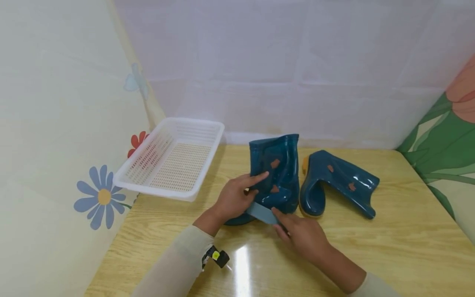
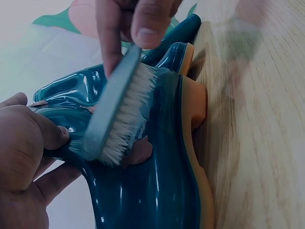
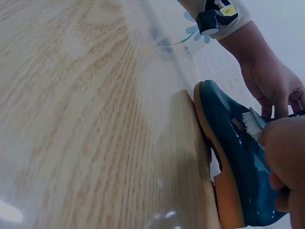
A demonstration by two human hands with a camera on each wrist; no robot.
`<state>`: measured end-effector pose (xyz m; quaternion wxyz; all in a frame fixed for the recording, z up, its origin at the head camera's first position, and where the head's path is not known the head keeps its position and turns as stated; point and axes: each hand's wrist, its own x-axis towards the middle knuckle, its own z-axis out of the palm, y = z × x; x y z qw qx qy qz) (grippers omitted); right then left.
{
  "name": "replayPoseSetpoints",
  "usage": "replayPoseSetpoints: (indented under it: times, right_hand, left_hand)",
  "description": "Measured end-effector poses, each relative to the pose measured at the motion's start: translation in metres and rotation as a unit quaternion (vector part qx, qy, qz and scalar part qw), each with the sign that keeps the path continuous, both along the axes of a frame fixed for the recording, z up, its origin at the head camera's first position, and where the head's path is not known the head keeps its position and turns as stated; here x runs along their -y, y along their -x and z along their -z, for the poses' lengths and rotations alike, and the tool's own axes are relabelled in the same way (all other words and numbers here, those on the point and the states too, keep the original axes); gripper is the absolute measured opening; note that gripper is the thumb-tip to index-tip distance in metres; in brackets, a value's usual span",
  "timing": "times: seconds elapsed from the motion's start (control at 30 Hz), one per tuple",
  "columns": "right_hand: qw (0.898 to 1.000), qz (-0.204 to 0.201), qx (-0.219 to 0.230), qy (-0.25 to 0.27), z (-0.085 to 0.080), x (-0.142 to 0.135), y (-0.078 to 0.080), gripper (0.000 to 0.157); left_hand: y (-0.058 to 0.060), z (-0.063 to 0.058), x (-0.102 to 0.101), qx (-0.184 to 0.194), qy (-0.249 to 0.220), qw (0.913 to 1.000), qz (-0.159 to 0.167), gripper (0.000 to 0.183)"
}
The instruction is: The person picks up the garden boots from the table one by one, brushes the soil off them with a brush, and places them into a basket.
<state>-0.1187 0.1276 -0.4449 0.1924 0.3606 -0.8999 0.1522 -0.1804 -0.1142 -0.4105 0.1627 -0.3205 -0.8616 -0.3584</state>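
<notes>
A glossy dark teal rubber boot (image 1: 261, 159) with an orange sole and reddish-brown patches stands on the table in the head view. My left hand (image 1: 234, 198) holds its shaft, thumb on the outside. In my right hand (image 1: 306, 238) is a scrubbing brush (image 1: 262, 213) with a grey-blue back, pinched between thumb and fingers. The left wrist view shows the brush's white bristles (image 2: 128, 114) against the boot's upper, right beside a brown patch (image 2: 139, 151). From the right wrist view, the sole (image 3: 228, 195) faces the table side, and the right hand partly covers the brush.
To the right, a matching boot (image 1: 341, 177) lies on its side with similar patches. A white plastic basket (image 1: 167, 192) with slotted walls stands at the back left. White cloth (image 1: 259, 103) hangs behind the wooden table (image 1: 404, 247), with flower-printed cloth at both sides.
</notes>
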Motion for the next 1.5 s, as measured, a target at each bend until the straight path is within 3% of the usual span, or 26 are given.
replayPoseSetpoints:
  times: [0.3, 0.6, 0.87, 1.2, 1.5]
  right_hand:
    - [0.998, -0.027, 0.053, -0.016, -0.0010, -0.0017, -0.0050, 0.045]
    - [0.999, 0.016, 0.029, 0.006, -0.0044, -0.0015, -0.0004, 0.045]
    - [0.998, -0.027, 0.056, -0.020, 0.0006, -0.0031, -0.0016, 0.045]
    - [1.000, 0.015, 0.011, 0.021, -0.0056, -0.0026, 0.0018, 0.047]
    - [0.998, -0.024, 0.057, -0.021, -0.0004, -0.0018, -0.0041, 0.044]
  left_hand:
    - [-0.0004, -0.0013, -0.0005, 0.003, 0.006, 1.0000, -0.002, 0.063]
    - [-0.0003, -0.0025, 0.0002, -0.002, 0.009, 0.9999, -0.004, 0.062]
    - [0.0005, -0.0014, 0.0005, -0.003, 0.008, 1.0000, -0.005, 0.061]
    - [-0.0001, 0.0002, 0.0011, -0.003, 0.006, 0.9999, -0.010, 0.062]
    - [-0.0012, -0.0009, -0.0004, 0.008, 0.003, 0.9999, -0.007, 0.062]
